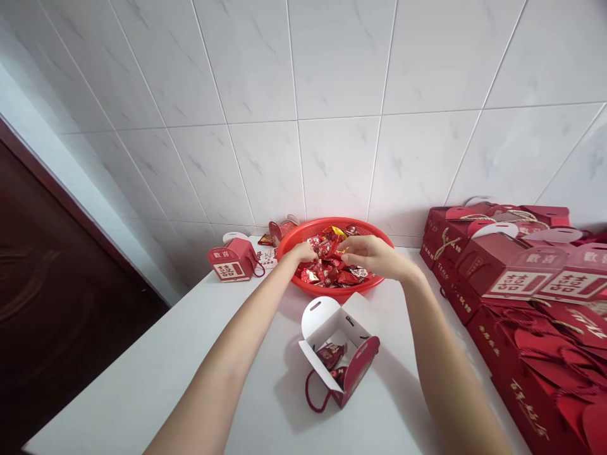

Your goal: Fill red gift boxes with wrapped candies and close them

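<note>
A red plastic basket (308,289) full of wrapped candies (348,277) stands near the wall, and both hands reach into it. My left hand (304,253) is at the basket's left side, its fingers drawn together at the red candies; what they pinch is hidden. On the right, my right hand (372,254) hovers over the pile with thumb and fingers apart, close to a red wrapper. In front of the basket sits an open red gift box (363,366) with a white inside and a cord handle. A few dark red packets (332,355) lie in it.
A closed red gift box (232,259) stands left of the basket, with another box (283,227) behind. Many red boxes (493,335) are stacked along the right. A tiled wall (336,151) backs the white table (190,354); a dark door (57,272) is at left.
</note>
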{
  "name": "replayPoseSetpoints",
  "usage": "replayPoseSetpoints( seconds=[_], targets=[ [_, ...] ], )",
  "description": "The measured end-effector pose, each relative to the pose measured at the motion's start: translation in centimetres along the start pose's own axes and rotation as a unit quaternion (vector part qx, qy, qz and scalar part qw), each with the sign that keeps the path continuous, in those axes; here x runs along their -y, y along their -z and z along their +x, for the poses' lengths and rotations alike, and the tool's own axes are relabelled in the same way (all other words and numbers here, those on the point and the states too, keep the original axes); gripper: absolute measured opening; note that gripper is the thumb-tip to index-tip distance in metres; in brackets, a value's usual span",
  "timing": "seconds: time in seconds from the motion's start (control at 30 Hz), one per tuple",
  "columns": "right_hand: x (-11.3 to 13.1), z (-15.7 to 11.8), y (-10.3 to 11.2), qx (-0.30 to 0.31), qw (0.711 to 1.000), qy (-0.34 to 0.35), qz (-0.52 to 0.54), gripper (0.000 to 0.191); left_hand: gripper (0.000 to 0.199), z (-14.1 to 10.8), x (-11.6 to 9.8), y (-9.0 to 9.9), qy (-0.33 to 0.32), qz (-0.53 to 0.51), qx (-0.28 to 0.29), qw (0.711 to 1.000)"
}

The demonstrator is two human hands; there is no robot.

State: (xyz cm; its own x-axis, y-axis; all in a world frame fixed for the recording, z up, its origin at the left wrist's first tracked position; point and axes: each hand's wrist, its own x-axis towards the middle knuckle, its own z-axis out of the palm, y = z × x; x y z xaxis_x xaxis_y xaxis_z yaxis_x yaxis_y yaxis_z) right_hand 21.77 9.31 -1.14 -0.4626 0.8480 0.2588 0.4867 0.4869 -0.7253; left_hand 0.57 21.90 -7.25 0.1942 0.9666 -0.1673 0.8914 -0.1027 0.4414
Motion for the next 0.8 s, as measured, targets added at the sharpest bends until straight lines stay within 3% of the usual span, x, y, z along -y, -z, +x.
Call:
replayPoseSetpoints(
  seconds=[0.2, 0.3, 0.53, 0.8],
  targets=[
    [-4.1, 1.9, -1.3, -0.151, 0.984, -0.064, 0.066, 0.014, 0.008, 0.4, -0.6, 0.0, 0.007, -0.001, 0.07, 0.998],
    [-5.6, 2.3, -1.9, -0.192, 0.971, -0.106, 0.095, 0.011, 0.011, 0.9, -0.5, -0.3, 0.013, -0.007, 0.085, 0.996],
    [-6.2, 2.3, -2.0, -0.181, 0.96, -0.144, 0.16, 0.005, 0.011, 1.5, -0.1, -0.5, 0.003, -0.035, 0.095, 0.995],
    [-6.2, 2.3, -2.1, -0.169, 0.962, -0.156, 0.146, 0.004, 0.016, 0.8, -0.3, 0.1, -0.02, -0.066, 0.035, 0.997]
  ],
)
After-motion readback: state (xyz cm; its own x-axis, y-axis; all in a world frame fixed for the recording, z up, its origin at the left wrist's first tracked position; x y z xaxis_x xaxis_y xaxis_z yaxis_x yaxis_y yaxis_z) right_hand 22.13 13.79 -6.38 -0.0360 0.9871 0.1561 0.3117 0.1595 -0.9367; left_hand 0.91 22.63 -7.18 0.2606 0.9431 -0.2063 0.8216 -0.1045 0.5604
